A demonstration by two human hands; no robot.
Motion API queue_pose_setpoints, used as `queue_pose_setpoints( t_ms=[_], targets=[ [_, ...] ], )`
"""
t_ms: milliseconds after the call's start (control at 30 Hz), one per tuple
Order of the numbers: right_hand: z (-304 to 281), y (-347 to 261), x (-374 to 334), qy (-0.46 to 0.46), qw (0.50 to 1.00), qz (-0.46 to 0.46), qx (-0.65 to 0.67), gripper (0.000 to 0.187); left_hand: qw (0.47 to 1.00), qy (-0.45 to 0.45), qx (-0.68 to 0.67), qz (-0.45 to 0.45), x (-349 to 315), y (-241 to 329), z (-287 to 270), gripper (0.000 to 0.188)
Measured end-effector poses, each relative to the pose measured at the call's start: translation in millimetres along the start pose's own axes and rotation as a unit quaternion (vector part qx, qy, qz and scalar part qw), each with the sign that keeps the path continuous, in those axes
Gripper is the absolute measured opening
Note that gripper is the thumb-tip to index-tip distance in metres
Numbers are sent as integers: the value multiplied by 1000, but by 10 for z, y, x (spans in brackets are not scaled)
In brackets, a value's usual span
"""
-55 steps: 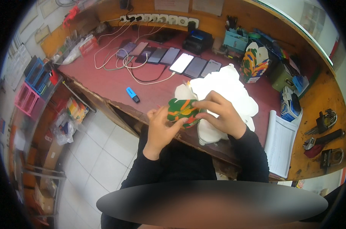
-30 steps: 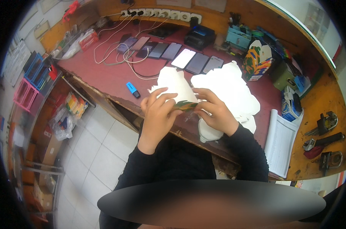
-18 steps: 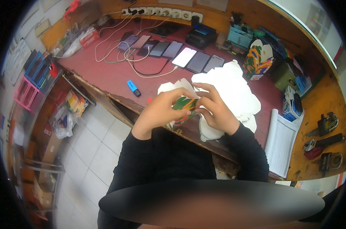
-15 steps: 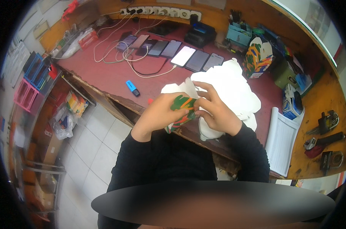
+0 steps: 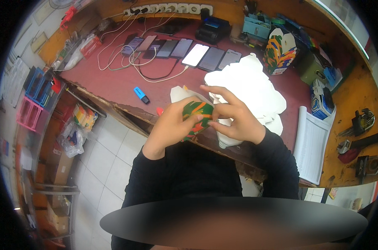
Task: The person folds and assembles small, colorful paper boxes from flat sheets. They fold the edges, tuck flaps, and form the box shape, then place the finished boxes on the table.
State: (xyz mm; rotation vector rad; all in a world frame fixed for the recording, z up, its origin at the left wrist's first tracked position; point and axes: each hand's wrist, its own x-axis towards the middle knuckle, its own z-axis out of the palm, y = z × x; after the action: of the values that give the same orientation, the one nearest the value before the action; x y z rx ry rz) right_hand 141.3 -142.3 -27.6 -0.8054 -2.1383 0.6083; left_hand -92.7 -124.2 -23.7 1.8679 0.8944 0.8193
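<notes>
A paper carton (image 5: 202,109) with a green, orange and red pattern and white inner flaps is between my hands at the desk's front edge. My left hand (image 5: 169,124) wraps round it, thumb pressed on the patterned side. My right hand (image 5: 239,117) has its thumb and a bent finger closed at the carton's right edge, while another finger stretches out above. Behind and right of it lies a stack of flat white carton blanks (image 5: 245,85). Farther back right stands a folded carton (image 5: 279,54) in the same pattern.
On the red desk (image 5: 114,85), a blue highlighter (image 5: 141,95) lies at left. Several phones (image 5: 195,55), some with charging cables, line the back before a black device (image 5: 212,31). At right are a notebook (image 5: 312,141), padlocks (image 5: 367,166) and a wrench (image 5: 344,146).
The pale flap that stood up between my hands is no longer upright. The carton's patterned side has turned more into view, and one right finger has straightened away from it.
</notes>
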Motion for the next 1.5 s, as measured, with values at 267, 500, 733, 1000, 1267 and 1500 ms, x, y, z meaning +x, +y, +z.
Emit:
queue_pose_setpoints(
  t_ms=[267,500,733,1000,1267,1500],
  targets=[
    [8,22,28,30,985,83,150,24,999,28,31,-8,26,-5,-39,23],
    [41,-36,51,36,980,138,141,40,998,3,61,-8,-1,48,50,20],
    [25,-84,30,40,981,159,102,46,998,-1,60,35,11,33,131,20],
    [0,44,37,-3,985,142,100,72,996,-27,66,47,28,18,127,25],
    [0,-55,43,-31,983,169,61,87,993,-107,37,-44,25,71,34,17],
    [124,-68,20,9,995,93,-25,83,992,-118,24,39,49,-13,47,21]
  ],
)
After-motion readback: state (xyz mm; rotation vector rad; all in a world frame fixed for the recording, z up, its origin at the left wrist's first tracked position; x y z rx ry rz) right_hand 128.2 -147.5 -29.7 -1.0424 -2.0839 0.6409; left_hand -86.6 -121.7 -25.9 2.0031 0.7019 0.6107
